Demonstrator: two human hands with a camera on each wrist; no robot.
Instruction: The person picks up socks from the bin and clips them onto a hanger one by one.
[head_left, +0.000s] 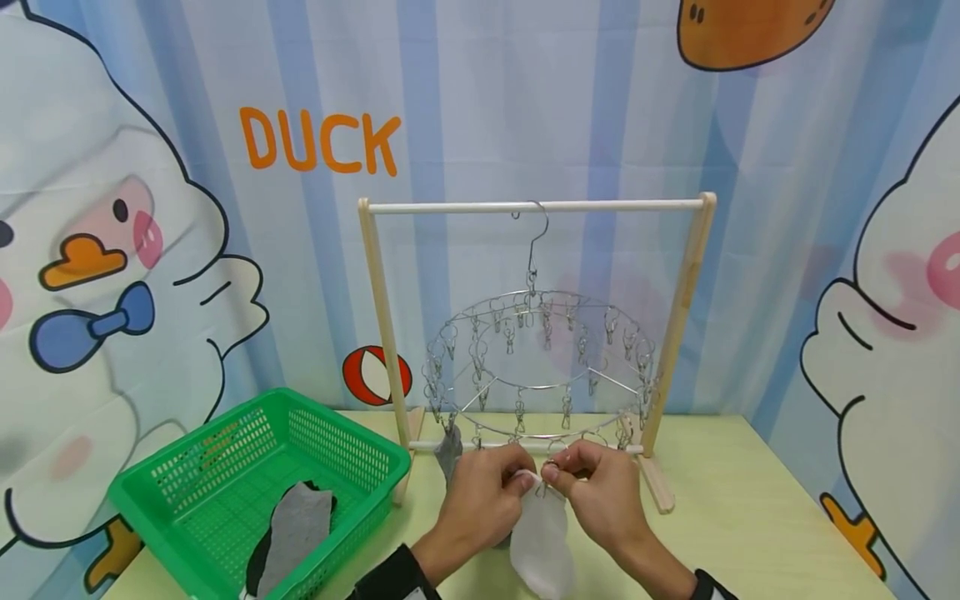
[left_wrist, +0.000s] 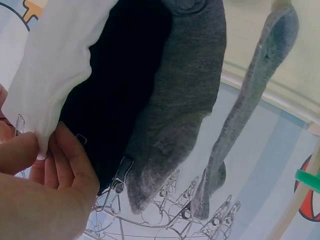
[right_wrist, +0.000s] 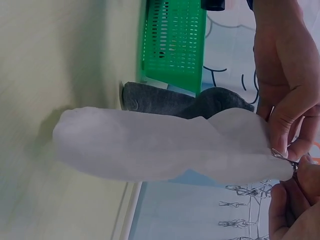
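Note:
A white sock (head_left: pixel 542 546) hangs toe-down from the front of the round metal clip hanger (head_left: pixel 532 292). My left hand (head_left: pixel 483 496) pinches its top edge between thumb and fingers. At the same edge, my right hand (head_left: pixel 606 497) pinches a wire clip (right_wrist: pixel 284 157) whose jaws overlap the cloth. In the left wrist view, a black sock (left_wrist: pixel 117 85), a dark grey sock (left_wrist: pixel 182 90) and a thin-looking grey sock (left_wrist: pixel 240 112) hang in a row beside the white one. The right wrist view has the white sock (right_wrist: pixel 145 145) stretched out lengthwise, partly covering a dark grey sock (right_wrist: pixel 155 99).
A wooden stand with a white bar (head_left: pixel 622 205) carries the hanger by its hook (head_left: pixel 546 223). Several bare clips (head_left: pixel 566 410) dangle from its rings. To the left, a green basket (head_left: pixel 362 507) holds grey and black socks (head_left: pixel 300 529). Behind hangs a duck-print curtain (head_left: pixel 487 108).

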